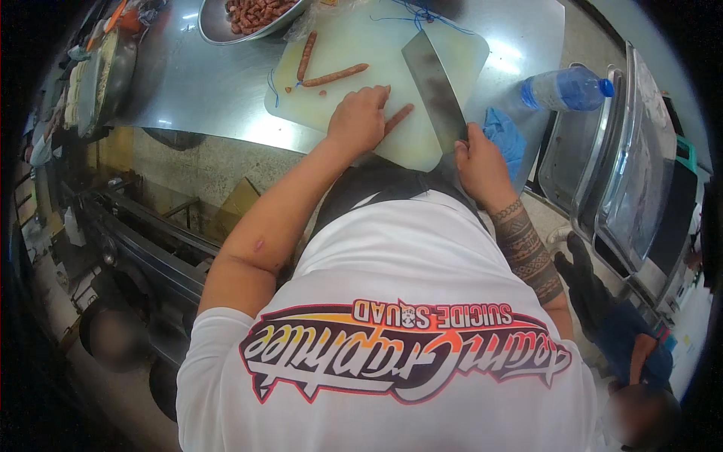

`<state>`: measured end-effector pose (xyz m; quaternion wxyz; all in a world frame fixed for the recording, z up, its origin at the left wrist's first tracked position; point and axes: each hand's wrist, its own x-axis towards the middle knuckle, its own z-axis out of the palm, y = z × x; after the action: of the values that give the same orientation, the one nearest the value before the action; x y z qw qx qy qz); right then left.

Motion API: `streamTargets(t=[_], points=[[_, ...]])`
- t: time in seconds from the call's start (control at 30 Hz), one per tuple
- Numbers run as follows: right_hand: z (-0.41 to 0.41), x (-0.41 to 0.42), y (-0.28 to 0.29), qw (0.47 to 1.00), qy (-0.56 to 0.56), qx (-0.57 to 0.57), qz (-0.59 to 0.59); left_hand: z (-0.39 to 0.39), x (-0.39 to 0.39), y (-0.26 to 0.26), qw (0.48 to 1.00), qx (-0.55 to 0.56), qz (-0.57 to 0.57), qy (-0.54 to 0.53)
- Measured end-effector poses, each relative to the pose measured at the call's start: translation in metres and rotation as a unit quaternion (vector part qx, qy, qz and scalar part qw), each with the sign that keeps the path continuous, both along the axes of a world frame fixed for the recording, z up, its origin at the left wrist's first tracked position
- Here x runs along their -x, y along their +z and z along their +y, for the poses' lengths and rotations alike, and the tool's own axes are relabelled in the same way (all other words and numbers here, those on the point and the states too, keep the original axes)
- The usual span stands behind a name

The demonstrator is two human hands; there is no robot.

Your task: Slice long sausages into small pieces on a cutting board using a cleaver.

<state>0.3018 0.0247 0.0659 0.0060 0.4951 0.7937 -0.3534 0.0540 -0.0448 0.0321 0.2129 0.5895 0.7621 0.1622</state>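
Note:
My right hand (484, 163) grips the handle of a broad cleaver (435, 85). Its wide blade slants up and left across the right part of a white plastic cutting board (390, 62). My left hand (361, 116) is over the board's lower middle, fingers bent. One sausage (400, 117) emerges from beside that palm, its lower end hidden; whether the hand grips it cannot be told. Two more thin sausages, one upright in view (306, 56) and one slanting (336, 75), meet in a V at the board's left, near small meat scraps (322, 93).
A metal bowl (212, 31) of cut sausage pieces (254, 16) stands beyond the board on the steel table (186, 85). Blue strings (421, 17) lie at the board's far edge. To the right are a blue cloth (502, 141), a water bottle (565, 88), metal trays (632, 164) and another person (621, 339).

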Motion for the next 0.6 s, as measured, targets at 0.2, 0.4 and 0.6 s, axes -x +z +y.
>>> streamTargets(t=[0.2, 0.4, 0.6], points=[[-0.002, -0.007, -0.005, 0.999, 0.025, -0.033, 0.008, -0.019, -0.013, -0.017, 0.988, -0.151, 0.015, 0.018], [-0.004, 0.002, 0.007, 0.997, 0.04, -0.068, -0.002, -0.005, -0.018, -0.005, 0.99, -0.038, -0.018, -0.132], [-0.008, 0.01, 0.008, 0.994, 0.049, -0.091, -0.019, -0.011, -0.024, -0.015, 0.991, -0.077, -0.014, -0.112]])
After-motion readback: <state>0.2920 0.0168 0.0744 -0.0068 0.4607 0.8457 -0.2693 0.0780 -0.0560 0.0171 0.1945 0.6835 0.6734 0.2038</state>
